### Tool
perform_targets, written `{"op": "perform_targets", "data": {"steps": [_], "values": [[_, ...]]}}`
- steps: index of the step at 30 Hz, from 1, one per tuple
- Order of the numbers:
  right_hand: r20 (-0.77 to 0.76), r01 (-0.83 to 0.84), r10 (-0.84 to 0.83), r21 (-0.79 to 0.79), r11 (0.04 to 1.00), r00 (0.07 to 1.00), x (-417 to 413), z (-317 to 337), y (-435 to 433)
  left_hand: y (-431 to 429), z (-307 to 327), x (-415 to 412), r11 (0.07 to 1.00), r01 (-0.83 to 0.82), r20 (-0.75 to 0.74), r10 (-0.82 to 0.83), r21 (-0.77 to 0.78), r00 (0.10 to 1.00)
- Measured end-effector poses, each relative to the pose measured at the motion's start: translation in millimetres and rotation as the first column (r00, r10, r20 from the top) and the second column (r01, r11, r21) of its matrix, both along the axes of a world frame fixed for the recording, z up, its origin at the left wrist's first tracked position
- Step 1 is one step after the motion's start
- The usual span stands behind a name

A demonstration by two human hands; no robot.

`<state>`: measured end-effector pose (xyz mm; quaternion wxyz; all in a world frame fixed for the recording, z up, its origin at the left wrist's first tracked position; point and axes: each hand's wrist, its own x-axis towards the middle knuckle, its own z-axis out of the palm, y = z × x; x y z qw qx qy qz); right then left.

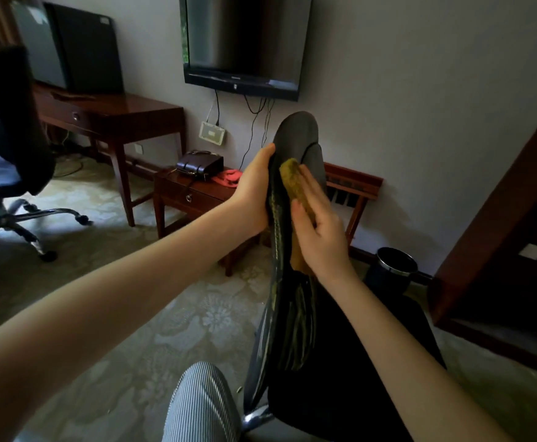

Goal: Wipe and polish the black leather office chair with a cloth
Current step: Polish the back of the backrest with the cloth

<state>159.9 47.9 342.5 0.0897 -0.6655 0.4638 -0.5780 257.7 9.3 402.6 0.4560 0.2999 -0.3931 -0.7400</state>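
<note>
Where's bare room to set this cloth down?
The dark wooden desk has a bare top right of the black panel. Patterned carpet lies bare left of the black leather chair. The low drawer table is crowded by a brown bag and red item.

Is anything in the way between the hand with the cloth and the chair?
Nothing visible does. The right hand presses the cloth straight onto the chair back; the left hand grips its edge alongside.
</note>
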Motion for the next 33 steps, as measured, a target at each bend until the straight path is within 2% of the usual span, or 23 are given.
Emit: {"op": "perform_targets", "data": {"steps": [2,5,8,11,16,18,21,24,28,33], "values": [[0.011,-0.013,0.012,0.036,0.999,1.000,-2,18,-8,2,-2,0,1.000,0.008,-0.019,-0.009,-0.023,1.000],[-0.030,0.011,-0.012,-0.025,1.000,0.999,2,18,-9,7,-1,1,0.999,-0.023,-0.006,0.023,-0.039,1.000],[-0.017,0.058,-0.060,-0.114,0.992,0.998,6,-14,2,11,3,1,1.000,-0.028,0.009,0.028,-0.010,1.000],[-0.086,0.107,-0.126,-0.198,0.974,0.988,7,-43,12,12,3,2,0.999,-0.046,-0.038,0.046,0.004,0.998],[-0.191,0.183,-0.209,-0.147,0.972,0.959,-1,-84,33,17,1,0,1.000,-0.012,-0.043,0.012,-0.002,0.999],[-0.168,0.169,-0.193,-0.148,0.974,0.967,-7,-77,37,18,1,-1,1.000,-0.005,-0.029,0.005,-0.003,1.000],[-0.113,0.144,-0.173,-0.232,0.962,0.978,-4,-31,30,12,0,-1,1.000,0.002,0.000,-0.002,-0.020,1.000],[-0.217,0.116,-0.185,-0.295,0.948,0.958,8,1,16,6,-3,0,1.000,0.030,0.012,-0.029,-0.008,0.999],[-0.251,0.159,-0.258,-0.356,0.921,0.933,8,-10,12,4,-4,-1,0.998,0.030,0.030,-0.032,0.047,0.999],[-0.233,0.188,-0.293,-0.389,0.902,0.927,3,-45,18,6,-1,-1,0.999,0.036,-0.069,-0.035,0.018,0.997]]}}
